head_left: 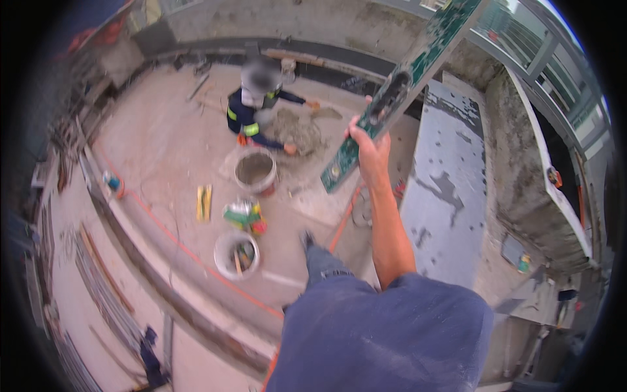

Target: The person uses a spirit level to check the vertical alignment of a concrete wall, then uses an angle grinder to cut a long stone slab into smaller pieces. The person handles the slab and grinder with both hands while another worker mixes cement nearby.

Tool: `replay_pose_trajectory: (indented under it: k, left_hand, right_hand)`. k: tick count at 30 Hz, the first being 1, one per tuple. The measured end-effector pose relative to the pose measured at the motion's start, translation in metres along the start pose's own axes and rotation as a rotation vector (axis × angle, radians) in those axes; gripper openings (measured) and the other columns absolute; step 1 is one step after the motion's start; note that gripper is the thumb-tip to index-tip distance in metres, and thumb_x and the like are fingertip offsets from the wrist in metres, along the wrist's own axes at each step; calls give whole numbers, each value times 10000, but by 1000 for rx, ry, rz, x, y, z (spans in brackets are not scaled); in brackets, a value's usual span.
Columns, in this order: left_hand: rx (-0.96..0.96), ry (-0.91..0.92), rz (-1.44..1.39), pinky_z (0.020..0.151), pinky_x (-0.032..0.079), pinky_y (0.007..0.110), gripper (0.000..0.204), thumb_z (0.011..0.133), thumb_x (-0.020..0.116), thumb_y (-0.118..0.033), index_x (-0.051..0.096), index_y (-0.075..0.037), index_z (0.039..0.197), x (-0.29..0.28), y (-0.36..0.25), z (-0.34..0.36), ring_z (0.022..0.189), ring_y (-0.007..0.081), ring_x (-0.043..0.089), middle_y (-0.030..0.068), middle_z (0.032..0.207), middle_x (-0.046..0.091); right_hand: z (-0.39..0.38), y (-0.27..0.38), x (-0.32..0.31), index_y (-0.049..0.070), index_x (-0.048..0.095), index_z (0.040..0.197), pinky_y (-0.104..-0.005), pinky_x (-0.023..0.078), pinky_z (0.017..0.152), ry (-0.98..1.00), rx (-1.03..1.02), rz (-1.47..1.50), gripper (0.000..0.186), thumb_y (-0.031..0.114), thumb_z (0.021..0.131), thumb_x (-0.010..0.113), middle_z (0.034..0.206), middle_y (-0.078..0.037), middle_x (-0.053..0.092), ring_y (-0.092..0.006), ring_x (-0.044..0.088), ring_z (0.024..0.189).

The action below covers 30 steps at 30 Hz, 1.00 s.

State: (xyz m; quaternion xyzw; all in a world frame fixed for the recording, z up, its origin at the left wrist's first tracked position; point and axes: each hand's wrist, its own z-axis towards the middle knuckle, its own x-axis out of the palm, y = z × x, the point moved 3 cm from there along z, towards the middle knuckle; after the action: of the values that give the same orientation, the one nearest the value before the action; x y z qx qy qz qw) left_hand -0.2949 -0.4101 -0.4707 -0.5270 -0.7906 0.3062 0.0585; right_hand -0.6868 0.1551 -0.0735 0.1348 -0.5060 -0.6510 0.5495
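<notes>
My right hand [371, 147] is closed around a long green spirit level [428, 55] and holds it raised and slanted. The level's surface is spotted with pale smears, and my fingers wrap it beside a dark oblong opening. Its lower end points down toward the floor, while its upper end runs out past the top edge of the view. Below the level's lower end and to the left lies a heap of wet grey mortar [297, 130]. My left hand does not show.
A crouching co-worker [251, 114] in dark clothing with reflective bands reaches toward the mortar. Nearby stand a mortar bucket [255, 171] and a white tool bucket [236, 256], with a colourful bag [245, 214] between them. A grey stone slab [444, 196] lies right; an orange line [196, 255] crosses the floor.
</notes>
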Motion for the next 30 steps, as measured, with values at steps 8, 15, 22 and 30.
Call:
replay_pose_trajectory:
  k: [8, 15, 22, 30]
  left_hand:
    - [-5, 150, 234, 846, 609, 385, 533, 1122, 664, -344, 591, -6, 1528, 281, -236, 141, 1035, 248, 737, 156, 1258, 741]
    - [111, 404, 405, 888, 609, 380, 518, 1111, 683, -292, 599, 7, 1526, 499, -388, 192, 1075, 243, 738, 171, 1302, 743]
    - [537, 972, 453, 983, 600, 399, 515, 1110, 706, -310, 614, 30, 1486, 860, -571, 52, 1144, 277, 750, 167, 1318, 733]
    - [890, 1609, 334, 1197, 511, 485, 680, 1093, 747, -286, 480, 52, 1620, 1093, -668, -263, 1333, 381, 696, 264, 1569, 602]
  right_hand:
    - [145, -201, -83, 41, 658, 1293, -321, 545, 983, -310, 31, -301, 275, 1, 1027, 715, 1106, -13, 701, -122, 662, 1038]
    - [181, -193, -185, 38, 513, 1559, -325, 535, 999, -384, -3, -649, 546, 9, 1051, 712, 1137, -32, 677, -131, 648, 1063]
    - [242, -195, -245, 23, 525, 1526, -349, 535, 1029, -569, -11, -851, 619, 108, 995, 830, 1182, -76, 683, -171, 665, 1115]
    - [399, -259, -325, 39, 586, 1386, -374, 541, 973, -538, 29, -950, 610, 227, 917, 926, 1161, -95, 670, -183, 651, 1078]
